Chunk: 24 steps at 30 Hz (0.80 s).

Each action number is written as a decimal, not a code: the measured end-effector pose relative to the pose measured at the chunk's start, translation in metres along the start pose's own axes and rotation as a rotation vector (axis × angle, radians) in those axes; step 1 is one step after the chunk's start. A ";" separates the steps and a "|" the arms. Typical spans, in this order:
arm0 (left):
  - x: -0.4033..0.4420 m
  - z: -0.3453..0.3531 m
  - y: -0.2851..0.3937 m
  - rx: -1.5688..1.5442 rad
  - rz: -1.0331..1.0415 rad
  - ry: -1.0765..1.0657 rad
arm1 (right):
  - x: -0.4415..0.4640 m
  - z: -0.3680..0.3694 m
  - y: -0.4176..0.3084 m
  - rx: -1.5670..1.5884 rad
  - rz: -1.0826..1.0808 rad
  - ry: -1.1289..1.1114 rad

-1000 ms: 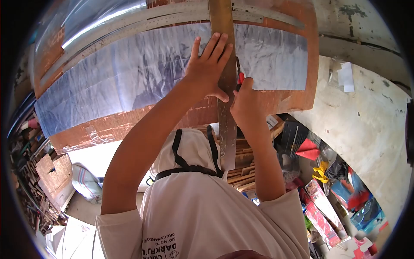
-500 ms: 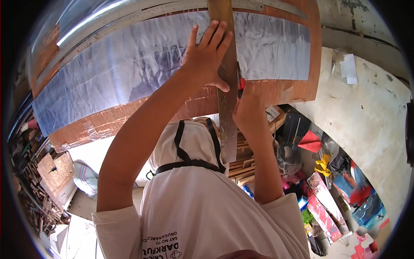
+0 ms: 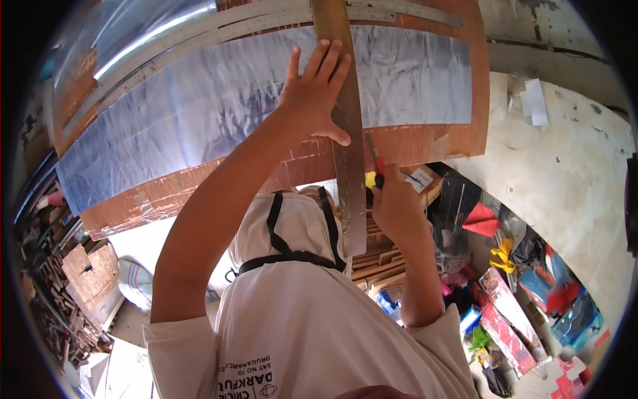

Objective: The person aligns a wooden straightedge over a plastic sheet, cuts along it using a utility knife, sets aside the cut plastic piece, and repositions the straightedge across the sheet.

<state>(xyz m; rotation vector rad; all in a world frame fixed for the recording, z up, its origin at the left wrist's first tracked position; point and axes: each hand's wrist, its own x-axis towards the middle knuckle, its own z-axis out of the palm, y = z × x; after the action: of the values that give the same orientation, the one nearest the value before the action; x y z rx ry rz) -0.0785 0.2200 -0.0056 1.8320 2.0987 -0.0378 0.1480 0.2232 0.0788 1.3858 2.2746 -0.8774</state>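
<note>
My left hand (image 3: 311,100) lies flat with its fingers spread, pressing on a long metal straightedge (image 3: 351,166) and the silvery sheet (image 3: 219,86) beside it. The straightedge runs across the sheet toward my body and overhangs the board's near edge. My right hand (image 3: 397,203) is closed around a red and black utility knife (image 3: 379,166), its thin blade pointing away from me. The knife is just right of the straightedge, below the sheet's near edge. Under the sheet is a reddish-brown wooden board (image 3: 438,141).
A second metal strip (image 3: 266,23) lies along the sheet's far side. To the right stands a pale, stained panel (image 3: 551,166) with white paper (image 3: 533,102) on it. Wood pieces (image 3: 60,279) are piled at the left. Red, yellow and blue items clutter the floor at lower right.
My right hand and the knife have drawn back toward my body, from beside the sheet to past its near edge. The left hand remains on the straightedge.
</note>
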 end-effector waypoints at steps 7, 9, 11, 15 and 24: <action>-0.001 -0.004 0.002 -0.055 -0.002 -0.038 | 0.050 -0.008 -0.011 0.073 -0.151 0.224; -0.001 -0.003 0.002 -0.033 0.000 -0.034 | 0.061 -0.008 -0.017 0.098 -0.123 0.179; 0.000 -0.002 0.001 -0.011 0.000 -0.030 | 0.067 -0.008 -0.021 0.083 -0.112 0.193; 0.000 -0.003 0.000 -0.019 0.007 -0.036 | 0.068 -0.009 -0.028 0.029 -0.108 0.162; -0.001 -0.006 0.002 -0.005 -0.007 -0.052 | 0.073 -0.005 -0.037 0.017 -0.079 0.149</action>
<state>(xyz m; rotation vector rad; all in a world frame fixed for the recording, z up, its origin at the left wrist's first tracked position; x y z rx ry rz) -0.0780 0.2209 0.0002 1.8016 2.0681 -0.0811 0.0811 0.2632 0.0539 1.4203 2.4534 -0.8454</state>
